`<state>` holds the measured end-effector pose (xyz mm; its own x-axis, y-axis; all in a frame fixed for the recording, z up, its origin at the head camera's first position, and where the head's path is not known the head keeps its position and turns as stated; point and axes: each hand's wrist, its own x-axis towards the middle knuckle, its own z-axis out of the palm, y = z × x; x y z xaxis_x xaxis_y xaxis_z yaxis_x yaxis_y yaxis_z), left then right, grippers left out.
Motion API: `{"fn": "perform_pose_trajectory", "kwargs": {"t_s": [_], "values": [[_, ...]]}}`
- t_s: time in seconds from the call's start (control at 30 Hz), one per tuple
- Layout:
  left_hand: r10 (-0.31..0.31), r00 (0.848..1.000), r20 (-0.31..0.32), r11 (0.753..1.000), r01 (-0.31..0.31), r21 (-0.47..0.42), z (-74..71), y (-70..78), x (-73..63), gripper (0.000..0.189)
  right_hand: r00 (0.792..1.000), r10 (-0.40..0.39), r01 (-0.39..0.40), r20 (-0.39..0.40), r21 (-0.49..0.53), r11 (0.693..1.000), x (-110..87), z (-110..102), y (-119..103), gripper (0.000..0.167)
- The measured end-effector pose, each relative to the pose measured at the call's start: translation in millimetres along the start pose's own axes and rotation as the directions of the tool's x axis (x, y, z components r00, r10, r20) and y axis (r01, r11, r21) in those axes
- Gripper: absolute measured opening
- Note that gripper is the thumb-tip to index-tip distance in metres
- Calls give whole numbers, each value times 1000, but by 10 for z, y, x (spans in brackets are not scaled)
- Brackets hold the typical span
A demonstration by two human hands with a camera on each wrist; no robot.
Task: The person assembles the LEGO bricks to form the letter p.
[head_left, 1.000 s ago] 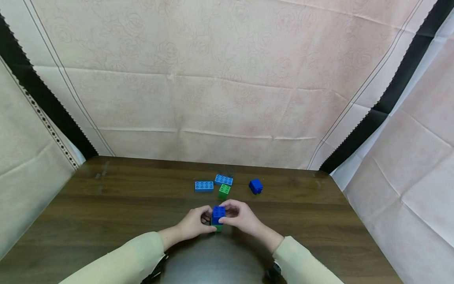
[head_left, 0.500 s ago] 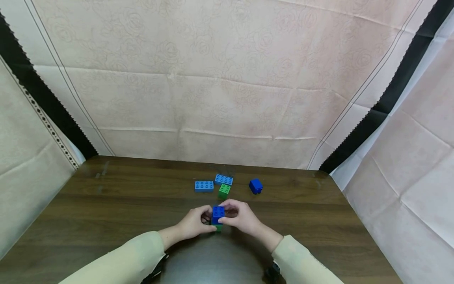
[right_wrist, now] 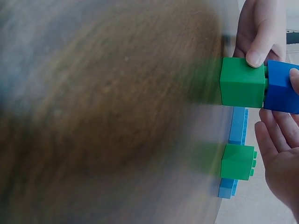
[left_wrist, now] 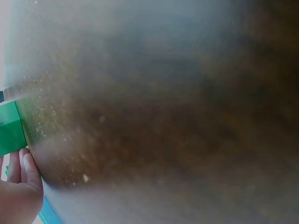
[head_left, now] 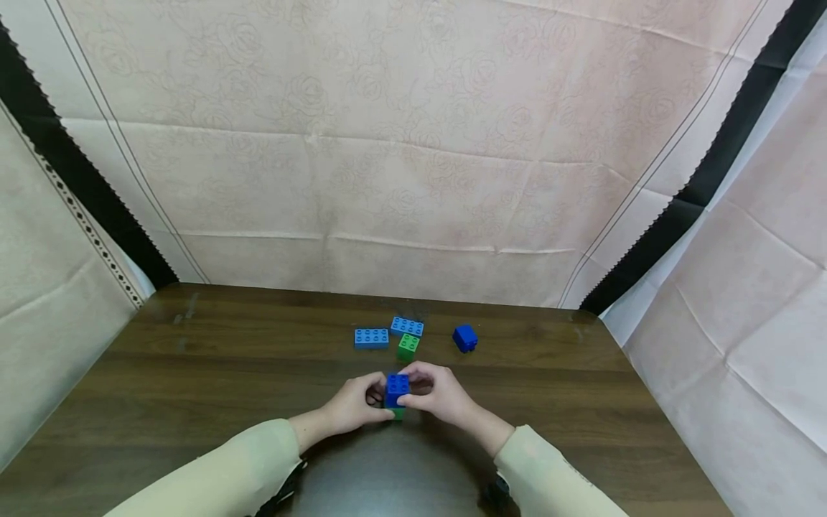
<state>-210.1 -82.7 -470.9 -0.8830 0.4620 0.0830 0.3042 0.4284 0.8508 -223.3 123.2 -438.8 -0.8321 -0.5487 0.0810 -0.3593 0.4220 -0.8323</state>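
Note:
A dark blue toy brick (head_left: 397, 390) stands on top of a green brick (head_left: 398, 414) on the wooden table, between the two hands. My left hand (head_left: 352, 404) grips the green brick from the left; in the right wrist view its thumb lies on that brick's side. With thumb and fingers my right hand (head_left: 446, 393) pinches the blue brick from the right. A narrow gap with green studs shows between the blue brick (right_wrist: 282, 87) and the green brick (right_wrist: 242, 83) in the right wrist view. The left wrist view catches only part of the green brick (left_wrist: 10, 128) and some fingers.
Beyond the hands lie two light blue oblong bricks, one at the left (head_left: 371, 339) and one farther back (head_left: 407, 327). A second green brick (head_left: 408, 347) sits in front of the latter. Another dark blue brick (head_left: 465, 338) lies to the right. The table's (head_left: 258, 345) far edge meets a pale cloth.

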Motion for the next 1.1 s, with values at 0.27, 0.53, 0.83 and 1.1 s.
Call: {"fn": "perform_pose_trajectory", "kwargs": {"t_s": [0.27, 0.53, 0.83, 1.1], "values": [[-2, 1000, 5, 1000, 2, 4, -2, -7, 9, 29, 1000, -26, 26, 13, -19, 999, 17, -13, -2, 29], [-1, 1000, 5, 1000, 1, 2, 1, -8, 11, 29, 999, -36, 36, 17, -16, 999, 25, -22, 2, 28], [-9, 1000, 7, 1000, 9, 2, 3, -20, 2, 28, 998, -36, 38, 41, -41, 998, 29, -24, -4, 29], [-12, 1000, 4, 1000, 12, 5, 4, -18, -1, 28, 998, -38, 41, 41, -55, 998, 26, 1, 17, 28]]}}
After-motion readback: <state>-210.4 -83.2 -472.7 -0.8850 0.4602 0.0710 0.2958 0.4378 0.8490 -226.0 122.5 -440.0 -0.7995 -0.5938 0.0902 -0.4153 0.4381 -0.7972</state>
